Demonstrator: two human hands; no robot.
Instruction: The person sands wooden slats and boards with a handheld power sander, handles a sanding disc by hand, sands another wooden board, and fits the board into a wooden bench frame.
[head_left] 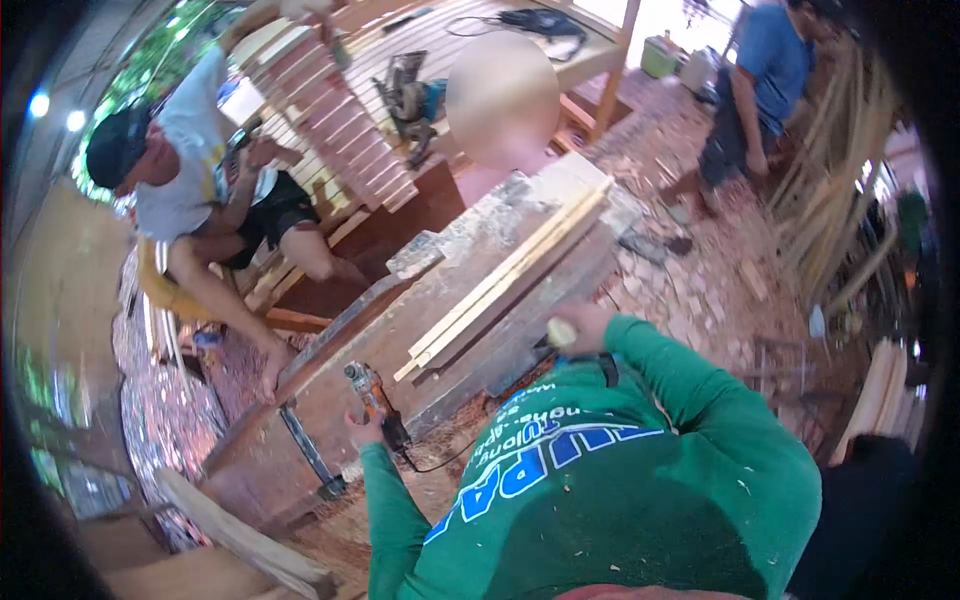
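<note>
My left hand [365,429] is beside an orange and black corded power tool [374,396] on the wooden workbench [475,355]. Its fingers look apart at the tool's near side; whether they press on it is hard to see. My right hand [588,330] is closed around a small pale rounded object [562,332], close to the bench's near edge. Two narrow pale wooden strips [510,275] lie lengthwise on the bench, between my hands and its far side. A dark flat bar [311,448] lies across the bench, left of the power tool.
A person [190,195] sits across the bench, one hand on its edge. Another person [770,80] stands back right by leaning wooden strips [840,170]. Stacked slats [325,110] and a saw-like machine [408,95] are behind the bench. Wood scraps [685,300] litter the floor.
</note>
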